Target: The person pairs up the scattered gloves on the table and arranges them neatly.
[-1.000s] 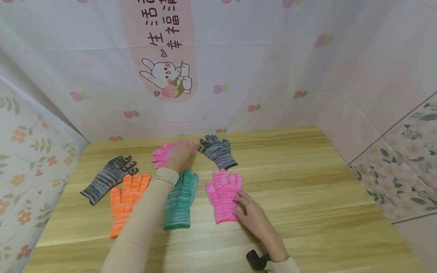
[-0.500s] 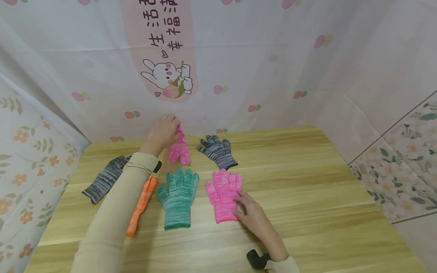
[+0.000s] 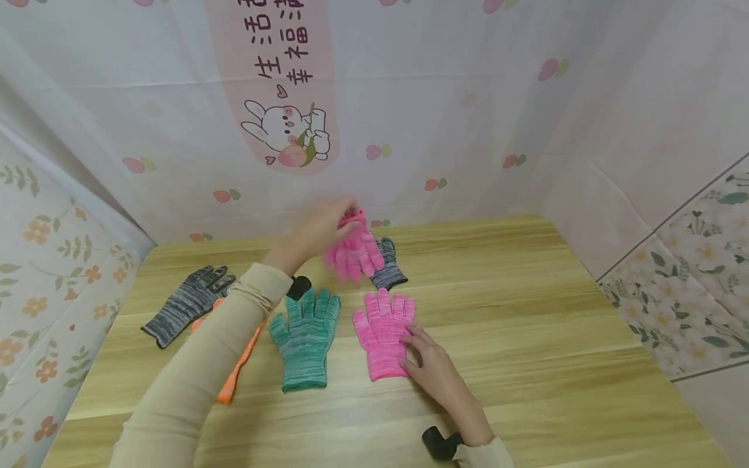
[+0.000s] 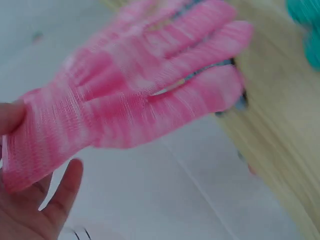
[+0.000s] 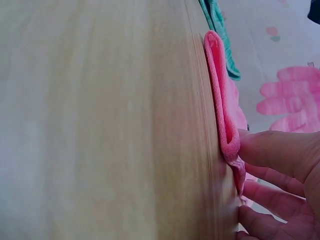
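My left hand (image 3: 318,231) pinches a pink knit glove (image 3: 355,250) by its cuff near the back of the table. Its fingers hang down and cover part of a grey striped glove (image 3: 391,268). The left wrist view shows this glove (image 4: 120,95) spread out from thumb and fingers at the cuff. A second pink glove (image 3: 383,338) lies flat, fingers pointing away. On its right edge rests my right hand (image 3: 435,374), fingers loosely bent, thumb at the cuff; the right wrist view shows the thumb (image 5: 270,147) against that cuff. Left of it lies a green glove (image 3: 307,344).
An orange glove (image 3: 240,370) lies partly hidden under my left sleeve (image 3: 193,364). Another grey glove (image 3: 184,305) is at the table's left. A printed cloth wall (image 3: 468,130) rises directly behind the wooden table (image 3: 526,312).
My left hand has picked up the far pink glove by its cuff, lifted it and carried it right, over the grey glove. My right hand has stayed on the near pink glove.
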Motion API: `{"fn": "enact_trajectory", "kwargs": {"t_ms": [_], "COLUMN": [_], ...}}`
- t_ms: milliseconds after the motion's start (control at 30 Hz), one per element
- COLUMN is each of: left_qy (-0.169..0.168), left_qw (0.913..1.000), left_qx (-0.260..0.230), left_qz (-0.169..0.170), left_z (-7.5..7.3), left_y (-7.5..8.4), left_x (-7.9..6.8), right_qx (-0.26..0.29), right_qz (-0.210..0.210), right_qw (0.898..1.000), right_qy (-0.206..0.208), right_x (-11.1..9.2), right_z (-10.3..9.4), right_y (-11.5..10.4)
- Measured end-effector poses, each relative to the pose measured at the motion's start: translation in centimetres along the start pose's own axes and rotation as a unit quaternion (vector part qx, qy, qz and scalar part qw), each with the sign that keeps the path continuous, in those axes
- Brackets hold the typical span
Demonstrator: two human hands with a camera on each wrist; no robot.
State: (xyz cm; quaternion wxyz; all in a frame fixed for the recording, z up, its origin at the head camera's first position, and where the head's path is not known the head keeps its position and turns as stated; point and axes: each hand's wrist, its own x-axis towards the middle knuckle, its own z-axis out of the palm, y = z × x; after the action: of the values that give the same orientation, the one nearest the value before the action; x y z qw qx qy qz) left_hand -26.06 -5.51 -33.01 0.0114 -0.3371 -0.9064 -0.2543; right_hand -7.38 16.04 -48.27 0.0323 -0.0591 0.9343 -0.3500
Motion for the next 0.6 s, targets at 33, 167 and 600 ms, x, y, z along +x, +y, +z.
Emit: {"fn": "enact_trajectory", "kwargs": {"t_ms": [33, 167, 600], "left_qy": [-0.003, -0.017, 0.008], "left_qw": [1.0000, 0.9990, 0.9999], "left_qx": [-0.007, -0.041, 0.007], "left_qz": [-0.002, -0.004, 0.011], "left_z": [0.3, 1.6, 4.5], "left_y": [0.5, 2.0, 4.7], "left_x": [0.1, 0.5, -0.2], "right_qx": [0.000, 0.000, -0.001], "right_qz": [-0.002, -0.012, -0.018], "right_qw": [1.000, 1.000, 1.000], "right_qy": [0.001, 0.005, 0.007], "right_x": [0.0, 0.0, -0.1], "right_z": [0.0, 0.0, 0.0], "right_y": [0.1, 0.2, 0.2]}}
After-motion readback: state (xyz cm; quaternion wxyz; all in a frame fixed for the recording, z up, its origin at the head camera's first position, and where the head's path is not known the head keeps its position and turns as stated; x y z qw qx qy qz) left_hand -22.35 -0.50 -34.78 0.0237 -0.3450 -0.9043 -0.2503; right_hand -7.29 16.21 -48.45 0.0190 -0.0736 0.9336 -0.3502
